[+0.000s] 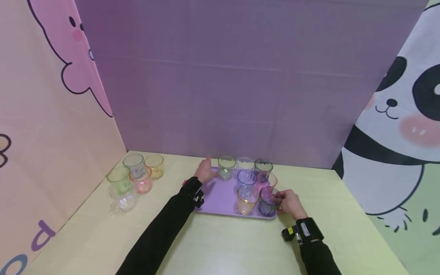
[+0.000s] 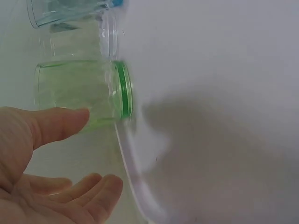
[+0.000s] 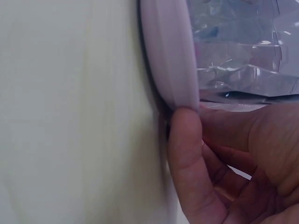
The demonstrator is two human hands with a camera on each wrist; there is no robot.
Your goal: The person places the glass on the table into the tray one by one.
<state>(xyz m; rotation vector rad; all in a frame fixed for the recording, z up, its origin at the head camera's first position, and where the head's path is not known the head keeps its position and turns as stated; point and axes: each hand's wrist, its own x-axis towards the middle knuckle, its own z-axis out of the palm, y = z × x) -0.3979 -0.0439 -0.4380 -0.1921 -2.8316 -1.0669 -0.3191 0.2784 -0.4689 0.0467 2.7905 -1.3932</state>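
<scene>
A purple tray [image 1: 216, 194] carries several see-through glasses on its right half and back edge. My right hand [image 1: 291, 202] grips the tray's right rim near the front corner, beside a dark-tinted glass [image 1: 268, 204]; the right wrist view shows a finger [image 3: 187, 158] against the rim. At the back left of the tray, my left hand [image 1: 205, 172] has its fingers spread loosely, with the thumb [image 2: 65, 125] overlapping a green glass [image 2: 77, 86] in the left wrist view. An amber-rimmed glass [image 1: 247, 200] and a blue glass [image 1: 246, 177] stand between the hands.
On the table's left side stands a second group of glasses: a yellow one [image 1: 154, 168], a pink one [image 1: 141, 181], a green one [image 1: 118, 179] and others. A purple backdrop [image 1: 223, 95] rises behind the table [image 1: 220, 244], with printed panels at both sides.
</scene>
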